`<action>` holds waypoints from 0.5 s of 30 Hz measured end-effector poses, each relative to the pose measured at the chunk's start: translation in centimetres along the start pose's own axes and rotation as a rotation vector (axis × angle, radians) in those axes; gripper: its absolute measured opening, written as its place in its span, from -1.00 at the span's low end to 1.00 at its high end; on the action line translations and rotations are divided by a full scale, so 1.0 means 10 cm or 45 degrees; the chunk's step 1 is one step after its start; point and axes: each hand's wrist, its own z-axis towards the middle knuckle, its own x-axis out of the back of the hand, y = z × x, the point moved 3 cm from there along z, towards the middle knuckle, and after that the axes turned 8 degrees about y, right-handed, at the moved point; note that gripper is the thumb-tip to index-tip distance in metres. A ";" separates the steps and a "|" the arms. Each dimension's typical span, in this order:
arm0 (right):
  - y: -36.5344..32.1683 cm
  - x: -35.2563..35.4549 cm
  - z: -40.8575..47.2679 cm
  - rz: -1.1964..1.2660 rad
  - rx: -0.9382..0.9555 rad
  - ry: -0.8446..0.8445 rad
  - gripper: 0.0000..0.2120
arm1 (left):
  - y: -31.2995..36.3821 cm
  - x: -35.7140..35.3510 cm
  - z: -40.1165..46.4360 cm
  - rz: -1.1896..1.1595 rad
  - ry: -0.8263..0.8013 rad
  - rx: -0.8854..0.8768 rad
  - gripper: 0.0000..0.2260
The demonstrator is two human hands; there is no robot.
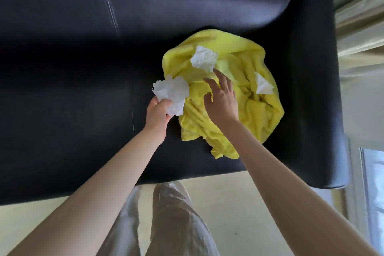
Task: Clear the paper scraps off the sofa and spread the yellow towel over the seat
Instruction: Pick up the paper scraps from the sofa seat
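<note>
Head view is showing the right hand [221, 100], fingers spread, hovering just below the crumpled scrap [203, 58] lying on the yellow towel [259, 110]; the left hand [158, 110] is gripping another scrap [172, 91].

Fluffy cloth towel [218, 97], seemingly leather sofa [72, 93]

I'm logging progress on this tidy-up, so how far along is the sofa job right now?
Early on. The left hand grips one crumpled scrap. The right hand reaches, fingers open, toward a second scrap; a third scrap also lies on the yellow towel, which sits bunched on the sofa, not spread.
</note>
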 end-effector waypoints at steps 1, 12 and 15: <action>0.00 -0.04 0.01 0.011 0.011 -0.016 -0.55 | -0.01 -0.01 -0.01 0.016 0.003 -0.002 -0.75; -0.02 -0.12 0.13 0.032 -0.121 0.045 -0.50 | -0.32 0.39 -0.14 0.117 0.108 0.145 -0.74; 0.00 -0.06 0.02 0.023 -0.067 0.078 -0.50 | -0.39 0.48 -0.23 0.099 0.125 0.156 -0.72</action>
